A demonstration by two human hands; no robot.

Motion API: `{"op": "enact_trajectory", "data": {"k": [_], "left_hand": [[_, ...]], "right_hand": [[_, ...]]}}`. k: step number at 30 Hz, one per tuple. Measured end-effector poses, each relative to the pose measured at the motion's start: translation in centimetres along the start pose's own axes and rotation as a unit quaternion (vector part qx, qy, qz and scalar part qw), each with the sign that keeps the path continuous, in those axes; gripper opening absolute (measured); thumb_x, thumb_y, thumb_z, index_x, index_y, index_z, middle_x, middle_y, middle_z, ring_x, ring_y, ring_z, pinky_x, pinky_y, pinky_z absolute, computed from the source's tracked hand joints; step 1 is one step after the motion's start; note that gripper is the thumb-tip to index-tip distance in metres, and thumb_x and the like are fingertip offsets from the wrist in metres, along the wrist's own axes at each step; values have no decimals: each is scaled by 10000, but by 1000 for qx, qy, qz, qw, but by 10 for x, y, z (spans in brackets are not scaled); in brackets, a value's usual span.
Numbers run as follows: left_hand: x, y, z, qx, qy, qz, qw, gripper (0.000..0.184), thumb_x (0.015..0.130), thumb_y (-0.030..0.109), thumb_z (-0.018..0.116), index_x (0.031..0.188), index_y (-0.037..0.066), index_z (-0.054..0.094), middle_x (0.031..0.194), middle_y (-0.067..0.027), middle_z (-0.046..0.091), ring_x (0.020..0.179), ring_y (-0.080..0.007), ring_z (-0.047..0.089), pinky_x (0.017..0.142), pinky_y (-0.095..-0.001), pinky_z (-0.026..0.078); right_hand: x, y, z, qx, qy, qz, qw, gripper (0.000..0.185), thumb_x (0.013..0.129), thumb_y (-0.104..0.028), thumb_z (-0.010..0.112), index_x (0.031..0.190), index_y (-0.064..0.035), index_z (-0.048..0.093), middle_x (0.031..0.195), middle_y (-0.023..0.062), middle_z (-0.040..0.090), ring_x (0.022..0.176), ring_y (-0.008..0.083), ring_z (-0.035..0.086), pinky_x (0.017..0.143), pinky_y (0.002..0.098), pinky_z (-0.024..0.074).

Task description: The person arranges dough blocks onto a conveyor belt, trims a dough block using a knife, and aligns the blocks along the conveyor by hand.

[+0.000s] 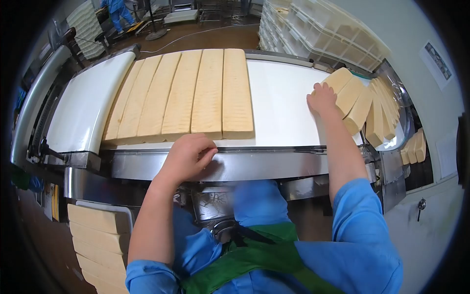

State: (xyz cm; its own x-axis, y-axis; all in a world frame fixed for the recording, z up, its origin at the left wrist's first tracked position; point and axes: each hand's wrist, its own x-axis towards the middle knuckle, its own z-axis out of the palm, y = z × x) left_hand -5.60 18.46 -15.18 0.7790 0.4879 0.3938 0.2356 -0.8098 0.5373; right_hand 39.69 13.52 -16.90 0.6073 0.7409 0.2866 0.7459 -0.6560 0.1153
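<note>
Several long, pale yellow blocks [208, 93] lie side by side on a white conveyor belt [284, 103]. At their near ends, my left hand [188, 156] rests by the belt's metal edge, its fingers curled; whether it grips anything is hidden. My right hand [323, 98] is at the right part of the belt, fingers spread against the left side of another group of blocks [360, 109]. Those blocks fan out toward the right end, some on a round, shiny surface. The blocks on the left are apart from this group.
White plastic crates [338, 34] are stacked behind the belt at the right. More blocks [98, 245] are piled at the lower left, and a few [415, 148] stand at the far right. A person in blue [118, 12] is in the background. A metal rail [220, 164] runs along the front.
</note>
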Motion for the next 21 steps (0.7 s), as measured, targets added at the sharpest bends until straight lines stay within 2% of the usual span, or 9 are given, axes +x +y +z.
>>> {"op": "enact_trajectory", "data": {"k": [1,5,8,11,14,17,18,19,21], "left_hand": [[1,0,0,-7,-4,-8,1000,53,808,81,686,816,41,653,760,-105,628,720,-276,612,646,-368,485],[8,-2,1,-15,-17,-12,1000,51,810,72,685,826,34,655,761,-107,622,696,-262,608,632,-357,485],[9,0,-1,-26,-19,-9,999,54,811,74,686,828,32,655,757,-110,620,696,-264,608,632,-358,483],[8,1,-2,-32,-17,-1,999,49,813,67,685,828,30,656,756,-112,621,701,-267,611,630,-357,483],[5,0,1,-34,-11,0,999,37,814,54,681,826,30,656,754,-110,620,703,-266,612,630,-355,483],[5,3,1,-28,2,0,1000,36,812,48,682,824,29,654,754,-109,620,703,-267,611,630,-354,482],[5,5,1,-34,1,-2,999,46,812,66,684,819,31,655,752,-109,621,704,-278,610,631,-364,483],[7,8,2,-39,1,-4,999,60,811,85,686,813,33,656,750,-109,621,705,-289,608,632,-375,483],[10,9,2,-41,-3,-2,999,72,808,100,689,809,35,657,750,-108,623,711,-301,607,639,-387,483]], "right_hand": [[-3,-5,-2,-12,2,-5,1000,442,809,-374,651,1158,-106,607,1191,143,564,1180,324,510,986,505,421],[-43,5,-22,-20,-56,-20,998,434,835,-348,631,1191,-103,586,1178,131,546,1124,318,522,948,441,444],[-59,35,-17,41,-13,-108,993,512,808,-379,657,1209,-72,569,1139,139,549,1069,329,533,919,418,457],[-53,44,-4,135,108,-74,982,628,767,-425,707,1232,-38,540,1192,193,528,1128,353,525,964,438,443],[-38,14,27,54,194,85,976,719,734,-440,735,1252,3,506,1262,272,478,1179,391,517,1013,445,426],[-42,-18,-26,167,-58,222,959,769,747,-445,712,1288,44,466,1355,357,378,1207,437,506,1049,428,410],[-51,-25,-39,186,-56,207,959,780,755,-426,682,1310,65,438,1344,336,434,1162,426,544,1026,407,429],[-57,-22,-32,276,-20,190,942,763,764,-403,675,1318,63,433,1323,325,462,1162,414,548,1024,402,428],[-69,-7,0,443,49,148,883,731,782,-358,660,1333,59,422,1283,303,520,1162,392,555,1020,393,428]]}}
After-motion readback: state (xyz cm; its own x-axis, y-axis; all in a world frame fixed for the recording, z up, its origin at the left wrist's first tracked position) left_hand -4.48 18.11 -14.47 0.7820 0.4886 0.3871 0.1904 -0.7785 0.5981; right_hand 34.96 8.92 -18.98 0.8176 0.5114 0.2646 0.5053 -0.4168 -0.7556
